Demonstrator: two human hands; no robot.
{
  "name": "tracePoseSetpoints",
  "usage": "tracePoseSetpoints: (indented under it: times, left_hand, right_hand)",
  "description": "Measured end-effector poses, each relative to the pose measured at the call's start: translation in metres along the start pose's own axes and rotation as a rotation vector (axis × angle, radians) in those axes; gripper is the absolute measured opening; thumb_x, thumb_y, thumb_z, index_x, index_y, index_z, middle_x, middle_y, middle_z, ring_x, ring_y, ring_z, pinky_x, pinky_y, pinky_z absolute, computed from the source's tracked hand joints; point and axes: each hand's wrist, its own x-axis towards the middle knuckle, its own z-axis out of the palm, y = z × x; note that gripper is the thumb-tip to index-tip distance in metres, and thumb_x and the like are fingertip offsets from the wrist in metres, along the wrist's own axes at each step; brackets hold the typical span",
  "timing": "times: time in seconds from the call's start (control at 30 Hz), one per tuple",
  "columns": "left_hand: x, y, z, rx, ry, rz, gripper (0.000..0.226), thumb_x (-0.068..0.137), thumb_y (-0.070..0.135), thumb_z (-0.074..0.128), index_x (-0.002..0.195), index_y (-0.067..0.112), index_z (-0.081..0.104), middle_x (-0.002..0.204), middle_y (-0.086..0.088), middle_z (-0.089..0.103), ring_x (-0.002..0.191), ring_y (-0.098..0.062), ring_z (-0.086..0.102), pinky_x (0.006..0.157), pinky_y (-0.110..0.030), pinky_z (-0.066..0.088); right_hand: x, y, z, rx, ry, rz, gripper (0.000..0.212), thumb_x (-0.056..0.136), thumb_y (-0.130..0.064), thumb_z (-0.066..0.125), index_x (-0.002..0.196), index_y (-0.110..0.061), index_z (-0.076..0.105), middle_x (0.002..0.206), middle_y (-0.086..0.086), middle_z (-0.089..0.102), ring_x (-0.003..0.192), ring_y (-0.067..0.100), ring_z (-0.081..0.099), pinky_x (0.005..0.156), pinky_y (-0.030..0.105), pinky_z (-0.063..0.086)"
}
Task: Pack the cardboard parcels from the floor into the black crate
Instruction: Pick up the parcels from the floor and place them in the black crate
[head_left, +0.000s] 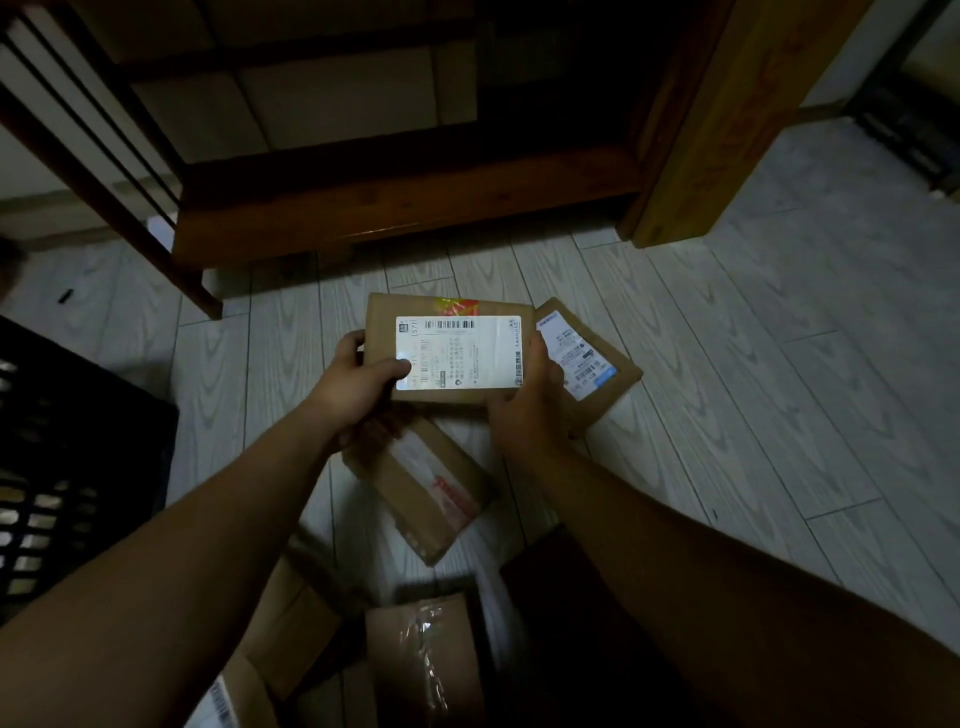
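Observation:
A flat cardboard parcel with a white shipping label faces up in the middle of the view. My left hand grips its left edge, thumb on the label. My right hand grips its right edge. A second labelled parcel lies on the floor behind my right hand. A taped parcel lies on the floor under my hands. Several more parcels, one wrapped in clear tape, sit near the bottom edge. The black crate with a lattice wall stands at the left.
Dark wooden furniture stands across the back, with a slanted wooden leg at the left and a lighter wooden post at the right. Pale plank floor stretches to the right. A dark flat object lies under my right forearm.

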Motion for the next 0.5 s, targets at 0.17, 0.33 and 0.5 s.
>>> tracePoseSetpoints:
  times: [0.17, 0.33, 0.5]
  left_hand:
    - [-0.049, 0.043, -0.001, -0.062, 0.040, 0.073, 0.062, 0.090, 0.011, 0.059, 0.142, 0.024, 0.028, 0.130, -0.002, 0.047, 0.108, -0.024, 0.056, 0.069, -0.023, 0.048]
    - [-0.137, 0.136, -0.026, -0.084, 0.053, 0.087, 0.062, 0.092, 0.015, 0.056, 0.142, 0.036, 0.026, 0.132, 0.000, 0.047, 0.111, -0.024, 0.055, 0.070, -0.022, 0.047]
    - [-0.260, 0.265, -0.081, -0.073, 0.057, 0.098, 0.062, 0.092, 0.018, 0.057, 0.142, 0.039, 0.026, 0.130, 0.000, 0.049, 0.110, -0.026, 0.055, 0.084, -0.037, 0.048]
  right_hand:
    - [-0.010, -0.050, -0.044, -0.013, -0.057, -0.018, 0.083, 0.091, -0.009, 0.058, 0.152, -0.027, 0.004, 0.146, 0.006, 0.025, 0.135, 0.019, 0.031, 0.100, 0.024, 0.032]
    - [-0.043, -0.166, -0.131, -0.030, -0.138, -0.051, 0.082, 0.089, -0.010, 0.062, 0.151, -0.030, 0.012, 0.140, 0.003, 0.030, 0.126, 0.011, 0.037, 0.098, 0.023, 0.043]
    - [-0.103, -0.315, -0.210, -0.032, -0.172, -0.082, 0.079, 0.088, -0.012, 0.064, 0.150, -0.027, 0.018, 0.139, 0.003, 0.033, 0.128, 0.012, 0.041, 0.089, 0.014, 0.045]
